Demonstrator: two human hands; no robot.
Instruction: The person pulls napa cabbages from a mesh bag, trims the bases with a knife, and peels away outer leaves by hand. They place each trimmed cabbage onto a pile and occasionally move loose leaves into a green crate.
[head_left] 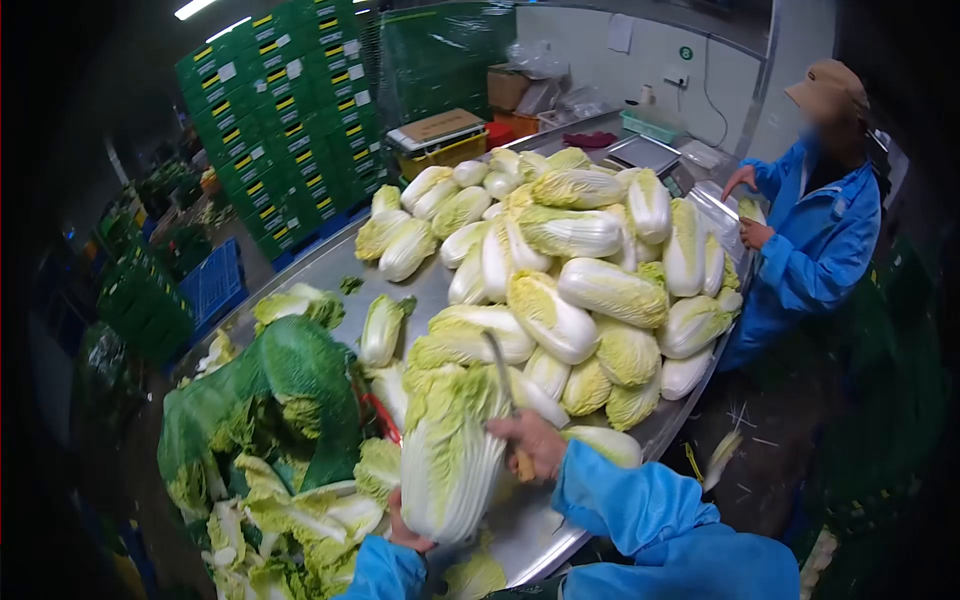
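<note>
A large napa cabbage (pixel 452 455) with a white base and pale green leaves is tilted in front of me, its base toward my body. My left hand (pixel 408 525) is closed around the lower left of that base. On the cabbage's right side, my right hand (pixel 535 440) grips a knife (pixel 497 362) by its wooden handle, the curved blade pointing up past the leaves. Loose outer leaves (pixel 300 515) lie to the left, beside a green mesh bag (pixel 265 385) with cabbage inside. A smaller napa cabbage (pixel 381 330) rests just beyond.
A heap of napa cabbages (pixel 590 280) covers the far and right parts of the metal table (pixel 345 262). Across the right edge stands a person (pixel 820 215) in a blue jacket, hands near a scale tray. Stacked green crates (pixel 280 120) rise behind.
</note>
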